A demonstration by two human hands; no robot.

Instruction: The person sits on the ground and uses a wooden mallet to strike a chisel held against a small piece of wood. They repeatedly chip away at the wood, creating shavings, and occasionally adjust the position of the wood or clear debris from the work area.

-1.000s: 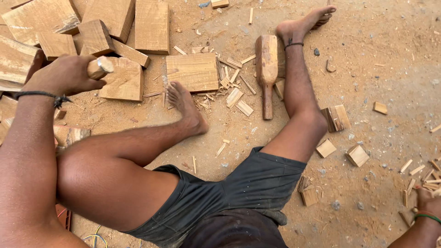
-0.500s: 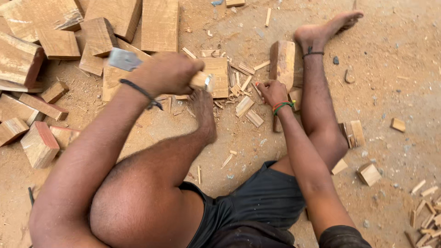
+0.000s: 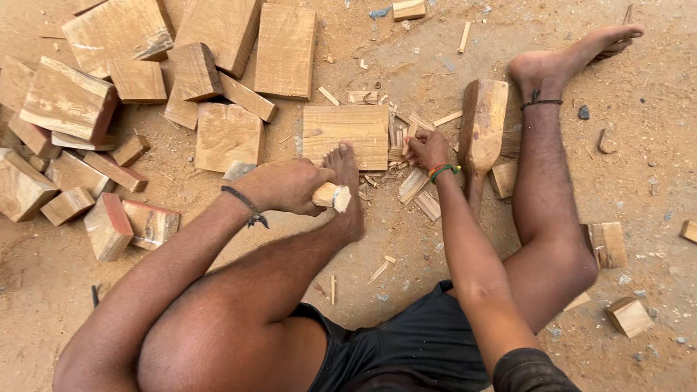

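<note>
While the left hand [image 3: 287, 185] stays clenched round a pale round wooden handle [image 3: 332, 197] lying crosswise beside the foot, the right hand [image 3: 427, 149] pinches thin wood splinters [image 3: 406, 134]; the flat square wooden board [image 3: 346, 136] lies just left of it.

Both hands [image 3: 287, 185] among wood blocks [image 3: 226, 135], sandy ground [image 3: 639, 181]

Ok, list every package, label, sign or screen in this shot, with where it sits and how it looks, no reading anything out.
None in view: no package, label, sign or screen anywhere.
Only bare wood blocks lie on the sandy ground.
The left hand grips a wooden tool handle.
The right hand touches wood offcuts beside a wooden mallet.
</note>
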